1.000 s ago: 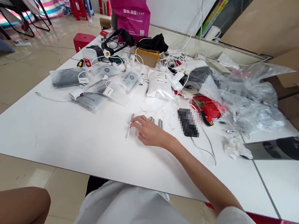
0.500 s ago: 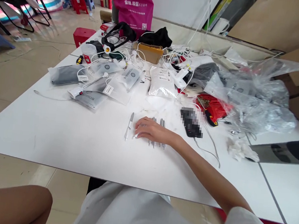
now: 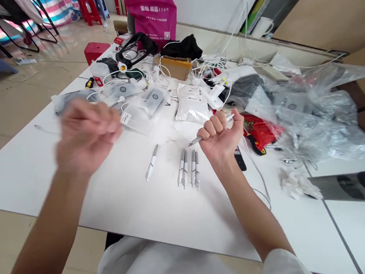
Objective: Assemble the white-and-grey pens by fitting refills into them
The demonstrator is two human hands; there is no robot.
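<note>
The right hand (image 3: 222, 134) has lifted, grip clenched around a ballpoint pen (image 3: 195, 141). The left hand (image 3: 85, 138) blurs (I cannot tell its grip).

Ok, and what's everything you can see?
table: one, white, underneath
loose pens: five, white and grey, central
held pen: one, same colours, in right grip
phone: one, black, partly hidden, right of pens
packet: one, white, behind pens
flat packages: at least three, grey, back left
box: one, brown, at back
cables: uncountable, mostly white, back
plastic bags: uncountable, clear, back right
bottle: one, grey and black, far right
tote bag: one, magenta, beyond table
stools: several, red and blue, floor left
other clutter: uncountable, mixed, back
left grip: one, blurred, raised at left
right grip: one, around held pen
</note>
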